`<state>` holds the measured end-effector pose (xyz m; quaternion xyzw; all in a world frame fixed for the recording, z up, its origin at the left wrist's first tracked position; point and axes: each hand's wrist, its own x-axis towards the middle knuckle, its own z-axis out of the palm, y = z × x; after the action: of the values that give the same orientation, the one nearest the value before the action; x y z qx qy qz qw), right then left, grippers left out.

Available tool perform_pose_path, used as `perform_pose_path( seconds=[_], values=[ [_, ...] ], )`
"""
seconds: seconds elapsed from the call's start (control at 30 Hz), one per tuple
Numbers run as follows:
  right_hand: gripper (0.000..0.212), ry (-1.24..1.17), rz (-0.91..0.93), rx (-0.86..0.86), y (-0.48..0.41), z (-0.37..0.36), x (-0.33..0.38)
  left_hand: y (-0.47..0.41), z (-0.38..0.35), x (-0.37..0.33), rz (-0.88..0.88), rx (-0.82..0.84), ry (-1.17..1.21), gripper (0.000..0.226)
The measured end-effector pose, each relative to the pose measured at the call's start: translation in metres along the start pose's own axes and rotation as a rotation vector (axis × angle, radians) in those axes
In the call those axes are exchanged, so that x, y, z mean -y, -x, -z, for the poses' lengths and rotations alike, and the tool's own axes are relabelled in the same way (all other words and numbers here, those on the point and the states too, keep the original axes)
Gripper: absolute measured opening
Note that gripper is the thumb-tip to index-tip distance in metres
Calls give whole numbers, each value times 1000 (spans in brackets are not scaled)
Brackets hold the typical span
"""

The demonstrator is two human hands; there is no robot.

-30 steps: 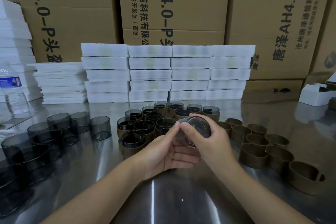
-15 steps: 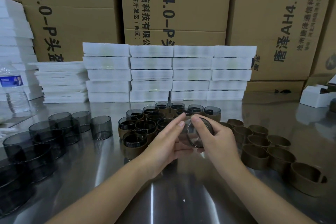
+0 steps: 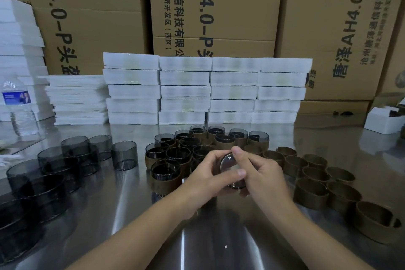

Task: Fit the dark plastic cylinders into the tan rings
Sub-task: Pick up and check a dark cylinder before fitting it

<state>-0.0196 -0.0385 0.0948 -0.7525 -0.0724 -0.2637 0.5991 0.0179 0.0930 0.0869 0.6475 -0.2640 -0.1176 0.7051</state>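
Observation:
Both hands hold one dark plastic cylinder [image 3: 230,163] above the steel table, in front of me. My left hand [image 3: 205,178] grips it from the left, thumb across its front. My right hand [image 3: 260,174] pinches it from the right, a finger on its top edge. Whether a tan ring sits round it I cannot tell. Loose dark cylinders [image 3: 123,154] stand at the left. Empty tan rings [image 3: 311,192] lie at the right. Behind my hands stands a cluster of fitted cylinders in tan rings [image 3: 166,178].
The steel table [image 3: 135,215] reflects light in front. Stacks of white foam trays [image 3: 186,92] line the back, with cardboard boxes [image 3: 210,6] behind them. A water bottle [image 3: 18,107] stands at the far left, a small white box [image 3: 383,119] at the far right.
The cylinder has turned in my hands. My left thumb now lies across its front and my right fingers have shifted to its top edge.

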Motion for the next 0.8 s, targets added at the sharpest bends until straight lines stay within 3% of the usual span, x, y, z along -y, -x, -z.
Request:
perform_pose_path(
  seconds=[0.4,0.6,0.8],
  values=[
    [35,67,32,-4,-1,3,0,1,-2,0,-36,24,0,68],
    [42,83,0,-47,-4,2,-4,1,-5,0,-40,-54,-8,35],
    [48,15,-106,-154,-14,11,-12,1,-7,-1,-41,-70,-6,26]
  ],
)
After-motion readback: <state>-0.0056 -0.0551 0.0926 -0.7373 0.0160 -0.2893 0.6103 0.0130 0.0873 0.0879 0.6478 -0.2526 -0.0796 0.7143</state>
